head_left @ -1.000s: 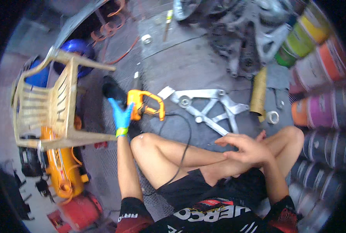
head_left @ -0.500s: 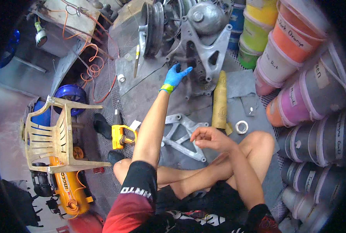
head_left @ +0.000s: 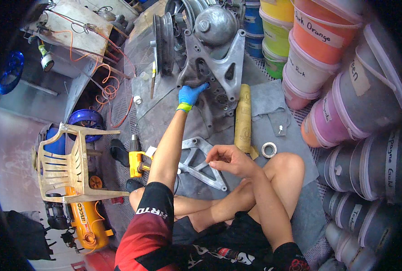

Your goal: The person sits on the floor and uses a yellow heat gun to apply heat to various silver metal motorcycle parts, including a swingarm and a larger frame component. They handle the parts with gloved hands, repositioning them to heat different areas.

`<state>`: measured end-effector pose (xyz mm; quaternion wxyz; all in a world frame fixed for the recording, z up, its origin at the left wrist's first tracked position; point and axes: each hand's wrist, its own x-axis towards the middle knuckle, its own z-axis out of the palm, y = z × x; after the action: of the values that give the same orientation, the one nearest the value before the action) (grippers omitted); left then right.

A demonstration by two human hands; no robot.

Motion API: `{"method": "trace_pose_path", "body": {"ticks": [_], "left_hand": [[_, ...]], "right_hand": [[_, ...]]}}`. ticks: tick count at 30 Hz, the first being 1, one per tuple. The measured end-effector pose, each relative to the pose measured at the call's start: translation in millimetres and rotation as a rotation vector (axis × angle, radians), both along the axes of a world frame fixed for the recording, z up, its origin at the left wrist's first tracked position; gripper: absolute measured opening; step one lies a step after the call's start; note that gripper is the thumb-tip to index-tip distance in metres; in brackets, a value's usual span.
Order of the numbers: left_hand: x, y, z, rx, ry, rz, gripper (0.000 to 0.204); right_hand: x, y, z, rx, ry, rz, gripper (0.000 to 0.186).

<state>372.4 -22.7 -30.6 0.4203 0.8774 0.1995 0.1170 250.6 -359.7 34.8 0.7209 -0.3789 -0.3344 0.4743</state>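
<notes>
My left hand [head_left: 192, 95], in a blue glove with a yellow-green band at the wrist, is at the near-left edge of a large grey metal casting [head_left: 200, 72]. Its thumb stretches right over the metal, while the other fingers curl at the edge and are partly hidden. A smooth, triangular grey metal arm [head_left: 231, 67] with cut-outs lies against the casting, below a round metal housing [head_left: 215, 27]. Bare and empty, my right hand [head_left: 229, 160] hovers with loosely bent fingers, thumb apart, over a second triangular metal frame [head_left: 201, 163] on the grey cloth.
A brown paper roll [head_left: 243, 118] and a tape roll [head_left: 268, 150] lie to the right, near stacked colored buckets [head_left: 320, 34]. On the left are a yellow heat gun [head_left: 138, 163], a plastic chair [head_left: 77, 165] and an orange compressor [head_left: 84, 221]. Wheel rims [head_left: 163, 44] stand at the back.
My left hand has closed from spread fingers onto the casting's edge. The whole view has shifted, with most things further left. My right hand stays loosely bent.
</notes>
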Motion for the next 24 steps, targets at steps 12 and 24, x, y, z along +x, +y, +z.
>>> {"method": "trace_pose_path", "body": {"ticks": [12, 24], "left_hand": [[-39, -62, 11, -0.007, -0.476, 0.161, 0.048], [-130, 36, 124, 0.945, -0.217, 0.143, 0.036]], "right_hand": [[6, -13, 2, 0.093, -0.051, 0.074, 0.022], [-4, -8, 7, 0.051, -0.178, 0.185, 0.019]]}}
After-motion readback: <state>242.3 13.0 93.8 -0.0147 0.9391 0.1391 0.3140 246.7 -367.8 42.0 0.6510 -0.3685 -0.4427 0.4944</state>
